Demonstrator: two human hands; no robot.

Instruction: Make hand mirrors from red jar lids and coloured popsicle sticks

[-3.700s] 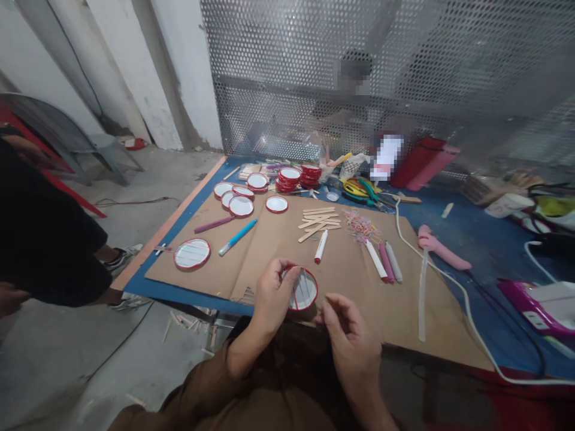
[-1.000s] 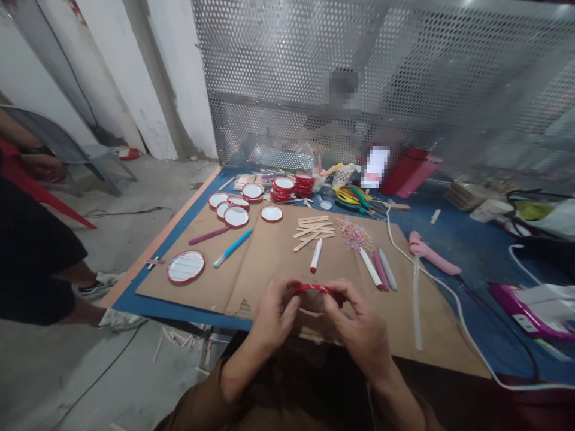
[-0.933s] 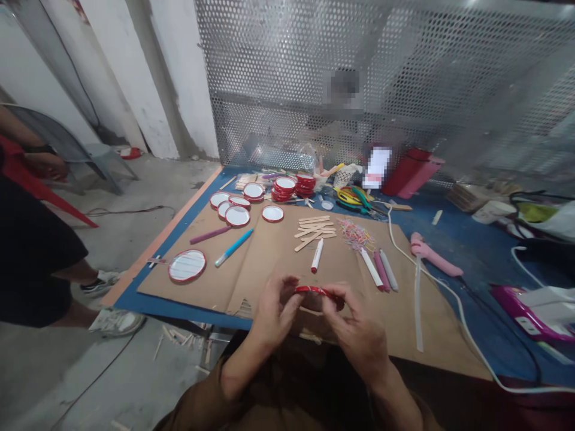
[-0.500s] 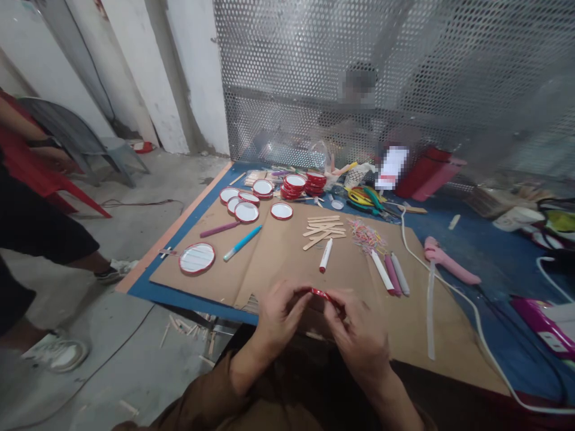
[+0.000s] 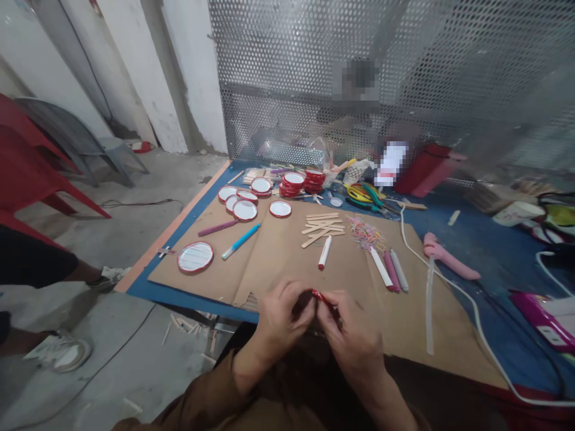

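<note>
One blue counter spans my feed, and I see a sheet of cardboard lying across it. Over the cardboard's near edge, my left hand and right hand face each other, both clamped on a red-rimmed disc; it sits tilted between them, mostly hidden by my fingers. Beyond, on the cardboard, I make out crossed sticks, a white marker just nearer me, and, right of the sticks, tangled bands.

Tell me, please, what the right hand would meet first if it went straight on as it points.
Probably the left hand, beyond the red item that the right hand holds; depth is unclear.
</note>
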